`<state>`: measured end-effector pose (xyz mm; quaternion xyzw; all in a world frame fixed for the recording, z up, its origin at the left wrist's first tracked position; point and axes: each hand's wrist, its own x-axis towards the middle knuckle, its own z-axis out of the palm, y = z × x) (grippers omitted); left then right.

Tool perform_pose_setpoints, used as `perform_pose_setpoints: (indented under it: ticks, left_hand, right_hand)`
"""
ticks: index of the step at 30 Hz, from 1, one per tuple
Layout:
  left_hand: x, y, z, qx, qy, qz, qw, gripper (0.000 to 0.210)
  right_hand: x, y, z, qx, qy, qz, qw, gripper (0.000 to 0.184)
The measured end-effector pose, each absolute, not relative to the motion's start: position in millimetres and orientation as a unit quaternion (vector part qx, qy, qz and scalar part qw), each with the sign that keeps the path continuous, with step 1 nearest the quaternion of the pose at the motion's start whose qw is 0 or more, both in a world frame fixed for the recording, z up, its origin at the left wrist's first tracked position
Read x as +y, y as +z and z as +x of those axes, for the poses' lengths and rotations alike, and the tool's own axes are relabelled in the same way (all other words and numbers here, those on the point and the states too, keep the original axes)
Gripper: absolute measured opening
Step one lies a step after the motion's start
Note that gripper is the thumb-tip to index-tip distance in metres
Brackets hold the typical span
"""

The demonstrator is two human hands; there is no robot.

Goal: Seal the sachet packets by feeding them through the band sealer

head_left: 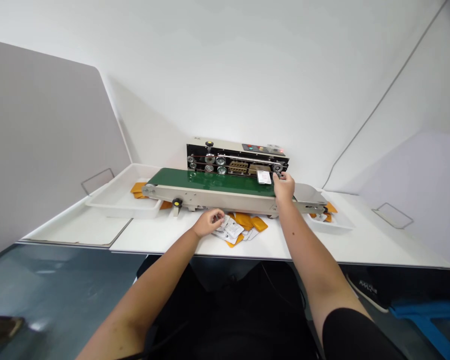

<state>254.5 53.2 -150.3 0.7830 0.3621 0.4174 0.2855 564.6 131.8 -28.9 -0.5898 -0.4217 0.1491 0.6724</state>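
Seen from above, a person's bare hands work at a white bench (165, 237). The right hand (284, 186), its thumb and fingers apart, is over a green conveyor belt (206, 181), just beside a white packet (263, 177) at the front of a machine (236, 156) with rollers. The left hand (209, 222), fingers curled, is at a loose pile of orange and white packets (243, 220). White trays (114, 197) with orange packets (138, 190) sit under both belt ends.

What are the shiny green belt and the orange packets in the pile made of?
The green belt is probably smooth rubber or plastic, because its surface gleams. The orange packets look like thin film or foil, flat and smooth, though coated paper is possible.
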Motion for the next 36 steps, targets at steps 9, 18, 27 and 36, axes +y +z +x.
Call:
perform_pose_setpoints:
  ticks: [9,18,27,36]
  left_hand:
    - [62.1,-168.7,263.7,0.285,0.310,0.886,0.196,0.049]
    - [56.0,-163.4,259.0,0.355,0.381,0.851,0.069,0.040]
    - [48.9,-151.6,254.9,0.436,0.457,0.775,0.011,0.022]
    - [52.1,-154.0,258.0,0.464,0.477,0.701,0.258,0.029]
  right_hand:
    - [15.0,-153.0,473.3,-0.820,0.031,-0.394,0.414,0.048]
    - [28.0,-182.0,470.5,-0.829,0.075,-0.438,0.338,0.052]
    - [21.1,-170.3,476.0,-0.793,0.104,-0.427,0.422,0.060]
    - [20.9,-166.5,480.4,-0.791,0.147,-0.392,0.445,0.028]
